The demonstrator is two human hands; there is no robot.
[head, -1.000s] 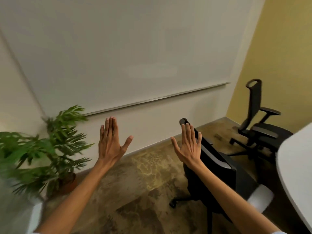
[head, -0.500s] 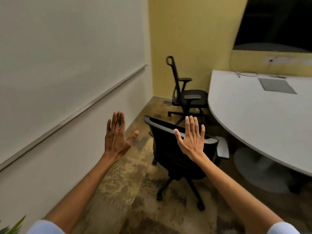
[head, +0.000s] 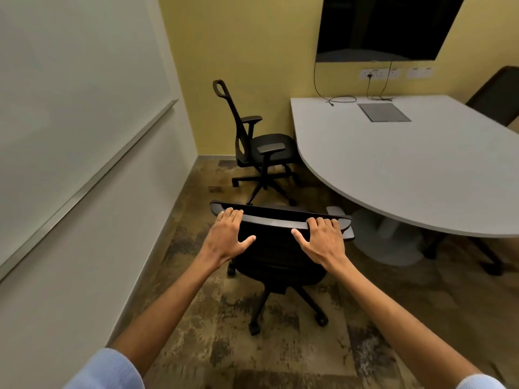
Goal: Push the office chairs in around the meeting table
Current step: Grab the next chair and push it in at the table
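Curling over the top rail of the near office chair (head: 280, 248), the left hand (head: 226, 238) and right hand (head: 323, 240) each hold a narrow grip; it stands just off the table (head: 407, 175) curved edge.

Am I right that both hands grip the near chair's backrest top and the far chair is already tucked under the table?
Not quite. In the head view the left hand and right hand do grip the near chair's backrest top, but the far chair stands pulled out beside the meeting table, not tucked under.

Near chair (head: 280, 248) – left of table (head: 407, 169)
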